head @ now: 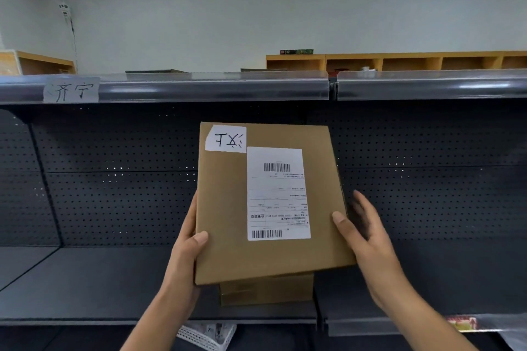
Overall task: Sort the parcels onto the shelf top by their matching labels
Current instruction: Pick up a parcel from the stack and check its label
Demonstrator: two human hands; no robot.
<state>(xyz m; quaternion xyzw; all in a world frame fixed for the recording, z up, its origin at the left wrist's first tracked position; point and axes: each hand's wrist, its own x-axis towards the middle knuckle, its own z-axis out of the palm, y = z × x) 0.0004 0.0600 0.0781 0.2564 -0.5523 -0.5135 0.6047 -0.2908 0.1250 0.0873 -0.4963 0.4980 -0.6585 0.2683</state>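
I hold a flat brown cardboard parcel [225, 216] upright in front of the dark shelf unit. It bears a white shipping label [278, 194] and a handwritten paper tag [225, 138], both upside down. My left hand [188, 242] grips its left edge, thumb on the front. My right hand [365, 236] holds its right edge, fingers behind. A second brown parcel [266, 291] lies on the lower shelf under it. The shelf top [214, 85] carries a handwritten paper label [71, 90] at the left.
A perforated dark back panel [119, 179] sits behind the lower shelf [94, 282]. Wooden cubby shelves [399, 61] line the far wall. A white mesh basket [205, 335] sits below the shelf edge. A shelf joint [333, 88] splits the top rail.
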